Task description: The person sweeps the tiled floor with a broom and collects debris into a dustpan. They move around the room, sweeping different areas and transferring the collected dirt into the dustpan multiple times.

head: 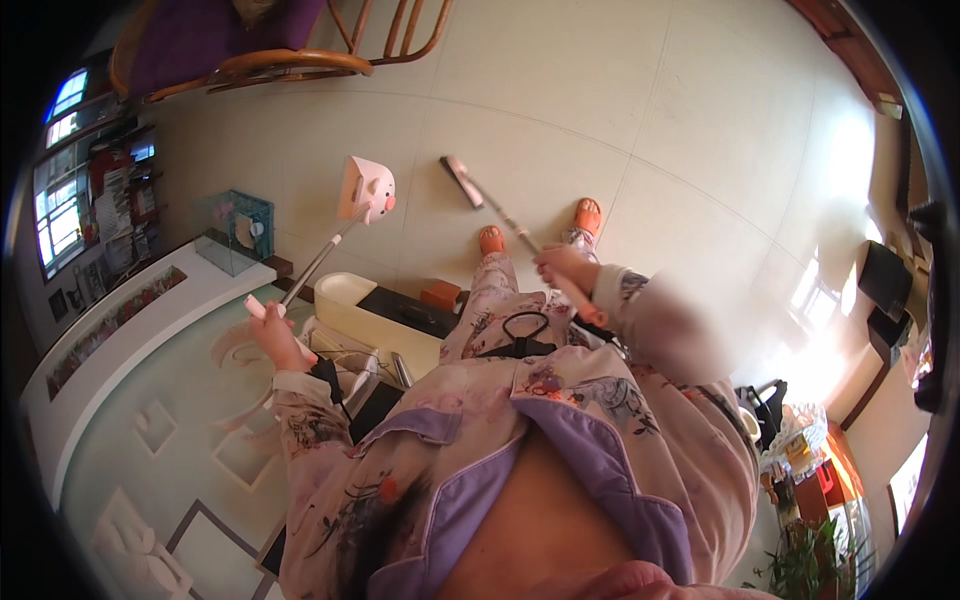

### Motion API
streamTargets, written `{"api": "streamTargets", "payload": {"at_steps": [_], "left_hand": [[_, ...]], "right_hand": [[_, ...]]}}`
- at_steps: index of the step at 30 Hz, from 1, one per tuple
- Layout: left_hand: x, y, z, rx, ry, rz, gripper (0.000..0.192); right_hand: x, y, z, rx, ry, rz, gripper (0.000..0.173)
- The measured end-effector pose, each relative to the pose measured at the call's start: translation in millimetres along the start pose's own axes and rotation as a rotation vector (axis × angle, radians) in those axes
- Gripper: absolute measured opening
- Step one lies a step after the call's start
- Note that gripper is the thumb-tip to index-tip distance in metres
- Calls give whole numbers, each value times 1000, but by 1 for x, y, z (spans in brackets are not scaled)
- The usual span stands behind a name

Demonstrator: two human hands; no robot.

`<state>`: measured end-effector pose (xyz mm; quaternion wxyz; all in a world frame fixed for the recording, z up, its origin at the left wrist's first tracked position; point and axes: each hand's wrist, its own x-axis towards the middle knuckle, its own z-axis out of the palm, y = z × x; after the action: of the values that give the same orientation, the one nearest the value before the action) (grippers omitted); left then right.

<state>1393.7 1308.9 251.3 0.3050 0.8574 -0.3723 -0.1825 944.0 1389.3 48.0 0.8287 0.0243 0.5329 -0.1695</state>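
My left hand (279,339) is closed round the pink grip of a long-handled dustpan. The pink dustpan (369,189), shaped like a pig's face, is at the far end of its metal handle, over the pale floor. In my right hand (568,270) is the handle of a broom, whose pink grip sticks out behind my fist. The narrow broom head (463,182), pink with a dark edge, lies just right of the dustpan and apart from it. Motion blurs the broom slightly.
A tiled floor (555,97) stretches ahead of my orange slippers (589,215). A wooden chair (300,60) with purple cushions stands at the far left. Close on my left are a cream cabinet (341,292) and a glass tank (236,232). Potted plants (814,555) are behind right.
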Motion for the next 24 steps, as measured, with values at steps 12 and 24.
{"api": "streamTargets", "payload": {"at_steps": [12, 24], "left_hand": [[-47, 10, 44, -165, 103, -144, 20], [-80, 19, 58, -233, 42, -192, 24]], "right_hand": [[-171, -52, -208, -49, 351, -191, 29], [-134, 20, -153, -162, -3, 20, 48]]}}
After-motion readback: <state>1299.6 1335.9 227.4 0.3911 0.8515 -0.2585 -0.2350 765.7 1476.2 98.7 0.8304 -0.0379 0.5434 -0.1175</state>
